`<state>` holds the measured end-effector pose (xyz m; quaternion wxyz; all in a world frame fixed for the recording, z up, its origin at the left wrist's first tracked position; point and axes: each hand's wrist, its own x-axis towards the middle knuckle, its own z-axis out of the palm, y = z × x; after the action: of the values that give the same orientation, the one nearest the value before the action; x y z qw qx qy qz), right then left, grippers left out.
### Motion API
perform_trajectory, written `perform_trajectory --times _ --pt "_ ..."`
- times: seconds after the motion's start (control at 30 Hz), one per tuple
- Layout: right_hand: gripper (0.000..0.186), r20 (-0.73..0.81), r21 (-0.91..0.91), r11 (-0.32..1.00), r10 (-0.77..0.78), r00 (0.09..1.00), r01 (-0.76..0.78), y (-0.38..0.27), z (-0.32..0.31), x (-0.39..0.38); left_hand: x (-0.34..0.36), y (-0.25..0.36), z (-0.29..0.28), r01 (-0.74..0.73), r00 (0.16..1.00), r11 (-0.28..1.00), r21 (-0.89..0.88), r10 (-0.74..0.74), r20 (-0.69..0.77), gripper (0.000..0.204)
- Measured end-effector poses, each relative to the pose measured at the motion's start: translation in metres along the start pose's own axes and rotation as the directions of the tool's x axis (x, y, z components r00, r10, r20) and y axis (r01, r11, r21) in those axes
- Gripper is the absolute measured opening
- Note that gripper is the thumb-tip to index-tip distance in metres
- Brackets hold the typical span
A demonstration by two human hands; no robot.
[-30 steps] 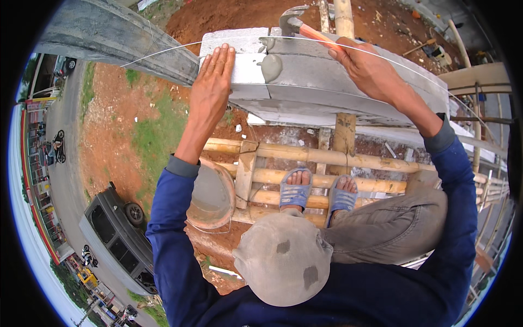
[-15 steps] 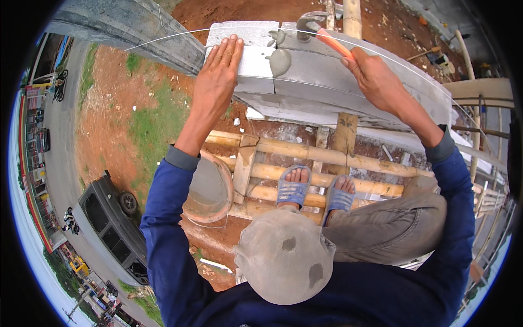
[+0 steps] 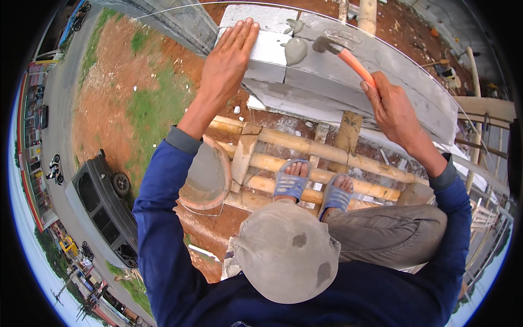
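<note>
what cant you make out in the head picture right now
All in the head view:
Left hand: palm hidden, facing down on the white block.
Orange-handled tool: grip end hidden inside the right hand.
Bucket: bottom hidden by grey contents.
Grey post: one end cut off by the top edge.
Motorbike: details too small.

Left hand (image 3: 229, 62): between 11 and 12 o'clock, its palm is hidden against the white block (image 3: 271, 49).
White block: its left part is under that hand.
Hammer (image 3: 357, 67): at 1 o'clock, the tail of its orange handle hides inside the right hand (image 3: 393, 106).
Bucket (image 3: 227, 182): at 9 o'clock, its left side is behind the blue sleeve (image 3: 163, 201).
Pillar (image 3: 174, 19): at 11 o'clock, the view's edge cuts it off.
Motorbike (image 3: 54, 169): at 9 o'clock, too small to see well.
Shirt (image 3: 305, 316): cut off at 6 o'clock.
</note>
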<state>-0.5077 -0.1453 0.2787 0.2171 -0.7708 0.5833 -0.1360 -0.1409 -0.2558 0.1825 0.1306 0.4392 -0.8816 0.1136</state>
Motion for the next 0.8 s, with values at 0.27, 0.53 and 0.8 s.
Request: perform_trajectory --times 0.27,0.53,0.8 --pt "0.026 0.381 0.176 0.977 -0.183 0.906 0.123 -0.011 0.119 0.005 0.004 -0.013 -0.019 -0.031 0.982 0.992 -0.124 0.053 0.181 0.101" --pt "0.027 0.405 0.099 0.981 -0.194 0.893 0.168 -0.041 0.210 0.066 0.009 -0.016 -0.034 -0.112 0.984 0.989 -0.099 0.125 0.130 0.100" --pt "0.026 0.336 0.003 0.989 -0.138 0.932 0.146 -0.033 0.206 0.069 0.008 -0.014 -0.036 -0.121 0.983 0.988 -0.100 0.133 0.124 0.098"
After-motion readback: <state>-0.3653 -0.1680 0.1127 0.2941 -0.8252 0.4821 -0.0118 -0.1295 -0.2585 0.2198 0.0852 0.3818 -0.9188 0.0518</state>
